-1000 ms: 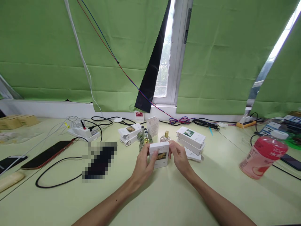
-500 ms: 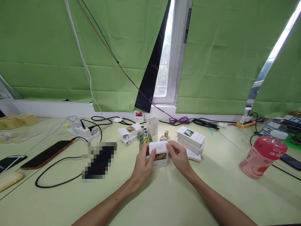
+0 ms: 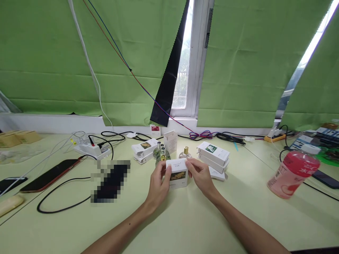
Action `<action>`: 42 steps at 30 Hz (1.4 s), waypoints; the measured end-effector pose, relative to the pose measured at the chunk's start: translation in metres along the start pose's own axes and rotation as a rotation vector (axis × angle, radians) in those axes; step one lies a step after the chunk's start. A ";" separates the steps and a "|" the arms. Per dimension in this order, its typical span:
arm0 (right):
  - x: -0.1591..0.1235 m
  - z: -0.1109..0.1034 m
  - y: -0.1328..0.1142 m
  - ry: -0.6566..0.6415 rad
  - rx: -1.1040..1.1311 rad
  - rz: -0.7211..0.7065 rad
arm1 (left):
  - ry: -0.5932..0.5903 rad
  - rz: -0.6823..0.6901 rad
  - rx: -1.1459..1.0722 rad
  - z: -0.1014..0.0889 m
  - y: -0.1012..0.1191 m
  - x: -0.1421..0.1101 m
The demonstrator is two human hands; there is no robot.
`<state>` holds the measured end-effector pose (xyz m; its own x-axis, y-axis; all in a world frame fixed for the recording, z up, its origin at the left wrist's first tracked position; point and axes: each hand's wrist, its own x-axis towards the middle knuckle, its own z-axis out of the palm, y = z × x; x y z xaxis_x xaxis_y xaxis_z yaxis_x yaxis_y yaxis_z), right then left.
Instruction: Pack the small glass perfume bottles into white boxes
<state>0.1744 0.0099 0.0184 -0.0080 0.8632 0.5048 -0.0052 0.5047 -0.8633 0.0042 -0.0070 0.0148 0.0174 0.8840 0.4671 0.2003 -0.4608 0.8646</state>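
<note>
Between my hands a small white perfume box point(image 3: 178, 174) stands upright, with a yellow flower picture on its front. My left hand point(image 3: 159, 183) grips its left side, thumb on the front face. At the upper right corner, my right hand point(image 3: 200, 174) pinches the box with thumb and fingers. Right behind the box is a glass perfume bottle point(image 3: 185, 153) with a gold cap. Several greenish perfume bottles point(image 3: 158, 152) cluster behind my left hand, partly hidden by it. Beyond them an upright white box point(image 3: 171, 141) shows printed text.
White boxes are stacked at right point(image 3: 214, 154) and left point(image 3: 144, 147). A pink drink bottle point(image 3: 293, 173) stands far right. Leftward lie a phone point(image 3: 50, 174), a blurred dark object point(image 3: 112, 181) and a power strip point(image 3: 92, 150). Cables point(image 3: 201, 134) run along the wall.
The view has shifted slightly. Both hands keep their hold on the perfume box, which stays upright in nearly the same place.
</note>
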 end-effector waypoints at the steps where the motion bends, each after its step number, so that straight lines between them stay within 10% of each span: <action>1: 0.000 0.000 0.000 -0.001 0.009 0.005 | 0.008 0.005 0.003 0.000 0.000 0.000; 42: 0.002 0.001 0.001 -0.019 0.135 0.149 | 0.036 -0.050 -0.039 0.001 -0.004 0.001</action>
<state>0.1737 0.0122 0.0180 -0.0381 0.9273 0.3724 -0.1370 0.3643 -0.9212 0.0039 -0.0042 0.0116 -0.0268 0.9032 0.4284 0.1620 -0.4190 0.8934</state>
